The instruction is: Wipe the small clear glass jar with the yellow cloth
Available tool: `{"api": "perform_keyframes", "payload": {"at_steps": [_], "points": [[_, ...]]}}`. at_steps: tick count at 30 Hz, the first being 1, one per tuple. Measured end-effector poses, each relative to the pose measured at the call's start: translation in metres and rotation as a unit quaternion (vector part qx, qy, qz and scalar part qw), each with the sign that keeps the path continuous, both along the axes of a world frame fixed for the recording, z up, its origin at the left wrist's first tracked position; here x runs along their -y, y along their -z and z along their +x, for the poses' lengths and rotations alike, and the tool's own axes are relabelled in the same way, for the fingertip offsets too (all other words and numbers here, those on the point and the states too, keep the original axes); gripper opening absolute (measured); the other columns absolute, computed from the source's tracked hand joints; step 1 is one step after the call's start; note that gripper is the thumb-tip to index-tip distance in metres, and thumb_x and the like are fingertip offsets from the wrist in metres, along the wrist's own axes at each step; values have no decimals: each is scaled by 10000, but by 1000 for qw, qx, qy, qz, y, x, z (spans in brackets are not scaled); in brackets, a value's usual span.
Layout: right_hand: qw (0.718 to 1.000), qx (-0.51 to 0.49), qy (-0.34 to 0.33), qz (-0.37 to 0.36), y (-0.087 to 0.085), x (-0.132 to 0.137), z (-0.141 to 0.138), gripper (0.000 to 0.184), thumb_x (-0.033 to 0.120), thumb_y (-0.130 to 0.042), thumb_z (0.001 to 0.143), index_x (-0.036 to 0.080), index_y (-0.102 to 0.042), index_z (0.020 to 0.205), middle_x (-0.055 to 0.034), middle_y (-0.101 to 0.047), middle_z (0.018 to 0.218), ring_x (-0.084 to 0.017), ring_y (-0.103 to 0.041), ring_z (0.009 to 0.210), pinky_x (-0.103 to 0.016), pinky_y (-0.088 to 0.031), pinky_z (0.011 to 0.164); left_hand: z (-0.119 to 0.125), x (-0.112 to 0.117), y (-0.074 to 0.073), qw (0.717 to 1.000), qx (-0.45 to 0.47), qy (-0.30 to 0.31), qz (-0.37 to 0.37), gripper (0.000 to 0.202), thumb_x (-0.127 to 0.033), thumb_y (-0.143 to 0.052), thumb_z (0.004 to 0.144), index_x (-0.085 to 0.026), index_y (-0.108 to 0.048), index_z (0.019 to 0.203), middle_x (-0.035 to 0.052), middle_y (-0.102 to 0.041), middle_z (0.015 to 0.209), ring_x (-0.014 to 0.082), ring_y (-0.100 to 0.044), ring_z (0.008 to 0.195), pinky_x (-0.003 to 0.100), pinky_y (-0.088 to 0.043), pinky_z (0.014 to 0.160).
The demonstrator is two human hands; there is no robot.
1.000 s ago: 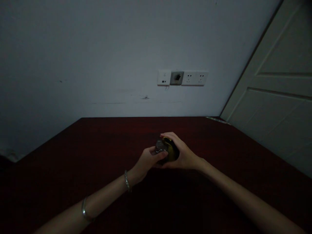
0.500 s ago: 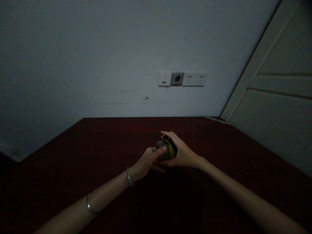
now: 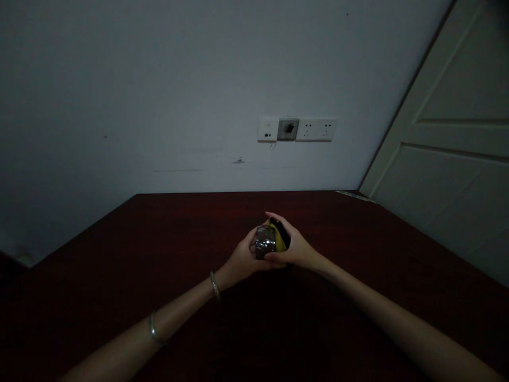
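Both hands hold a small rounded object (image 3: 265, 242) above the middle of the dark red table (image 3: 186, 228). It has a glossy dark face, with a yellow and black part (image 3: 281, 237) behind it; the dim light leaves unclear whether these are one piece. My left hand (image 3: 241, 261) cups its near left side. My right hand (image 3: 292, 249) wraps around its right side, fingers curling over the top. Fingers and shadow hide its underside.
A white wall plate with sockets and a switch (image 3: 296, 129) is set in the wall beyond the table. A white panelled door (image 3: 445, 122) stands at the right. Silver bangles (image 3: 214, 284) circle my left forearm.
The hands have drawn closer together and turned the object, so its glossy dark face now shows more squarely between them. The left thumb no longer lies across it.
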State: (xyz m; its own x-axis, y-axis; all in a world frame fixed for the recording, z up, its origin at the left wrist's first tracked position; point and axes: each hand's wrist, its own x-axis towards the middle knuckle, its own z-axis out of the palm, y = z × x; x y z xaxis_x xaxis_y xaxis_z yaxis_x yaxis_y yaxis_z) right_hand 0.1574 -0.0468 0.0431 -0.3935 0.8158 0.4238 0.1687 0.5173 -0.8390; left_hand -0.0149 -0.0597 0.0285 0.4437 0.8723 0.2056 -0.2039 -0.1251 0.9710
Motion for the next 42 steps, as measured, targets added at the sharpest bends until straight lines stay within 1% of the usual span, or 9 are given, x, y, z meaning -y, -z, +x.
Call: {"api": "perform_keyframes", "payload": {"at_steps": [6,13,15,19,25,29,33,37,42], "points": [[999,-1,-6,-39,3,-4,1,958,345,-825,548,243,-328,1361,-100,-499,1251,-266,-514,1143,-434,-381,1009,0,-3,6,999,16,-41,-2,834,-137,-843,480,-151,-455,1218,141,-601,1210,319,-573,1122,451,-462,961],[993,-50,-46,-95,4,-20,10,847,376,-828,524,237,-454,1270,-77,-569,1179,-264,-556,1087,-437,-403,969,5,-5,15,998,21,-67,-2,832,-120,-841,481,-159,-432,1204,148,-574,1238,298,-566,1137,439,-484,954],[989,-78,-23,-120,4,-24,10,764,377,-816,538,229,-501,1218,-68,-603,1126,-252,-580,1046,-431,-415,954,6,-6,17,997,16,-75,0,844,-110,-838,476,-165,-419,1207,146,-562,1253,292,-564,1142,431,-487,954],[980,-120,38,-151,7,-33,14,556,393,-724,667,215,-538,1159,-78,-630,1092,-222,-615,961,-411,-452,899,8,-8,23,994,11,-105,-6,869,-108,-841,457,-165,-405,1207,151,-545,1267,292,-557,1149,428,-480,966],[964,-175,86,-179,10,-42,23,557,350,-690,688,207,-492,1188,-107,-614,1134,-190,-645,787,-309,-517,622,7,-12,29,993,-9,-118,-20,916,-126,-849,452,-158,-384,1241,162,-542,1261,296,-555,1145,440,-479,964],[964,-180,84,-176,6,-42,24,546,345,-675,695,214,-468,1183,-112,-619,1127,-199,-651,798,-292,-518,579,6,-14,33,993,-12,-112,-19,916,-131,-850,457,-160,-379,1242,162,-534,1272,287,-558,1138,431,-481,960],[973,-151,68,-159,-2,-42,26,434,375,-664,698,225,-496,1069,-95,-642,1088,-220,-659,829,-358,-542,658,6,-15,35,993,-11,-115,-24,936,-146,-853,456,-156,-365,1254,171,-510,1296,288,-549,1147,427,-476,962],[987,-85,53,-122,-12,-40,29,299,385,-664,721,203,-572,940,-61,-670,972,-210,-637,847,-383,-514,757,5,-15,35,993,-17,-114,-17,955,-152,-856,454,-157,-354,1267,179,-486,1320,292,-528,1173,430,-459,981],[998,20,50,-35,-21,-36,29,260,340,-691,728,201,-642,943,-37,-654,926,-213,-602,894,-379,-457,838,3,-16,34,994,-35,-105,18,953,-168,-856,473,-174,-352,1282,164,-517,1293,287,-513,1194,436,-439,1006]]}}
